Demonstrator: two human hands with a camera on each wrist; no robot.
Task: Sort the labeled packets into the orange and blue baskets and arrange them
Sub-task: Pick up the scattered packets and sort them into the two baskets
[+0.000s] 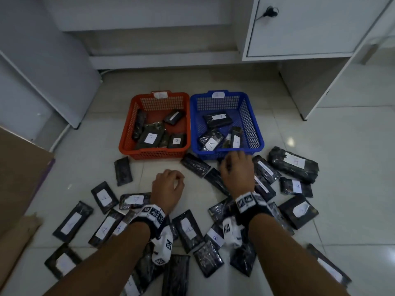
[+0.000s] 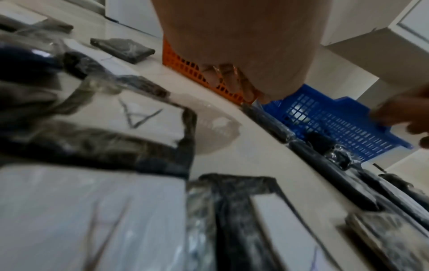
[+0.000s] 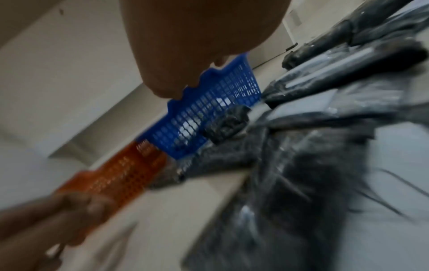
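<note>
Right hand (image 1: 236,169) over packets (image 1: 197,164) near blue basket (image 1: 259,133), fingers hidden (grip unclear); left hand (image 1: 168,184) loosely curled, empty. Read label first, then drop flat.

White cabinet door (image 1: 299,24) with dark knob (image 1: 269,11), tiled floor (image 1: 342,135), cardboard sheet (image 1: 19,167)

Orange basket (image 1: 128,133) and blue basket (image 1: 256,129), both grid-mesh walls. Black packets (image 1: 188,229) with white labels; floor (image 1: 342,129) glossy off-white tile. Wrist bands (image 1: 152,214) black-white checker markers.
</note>
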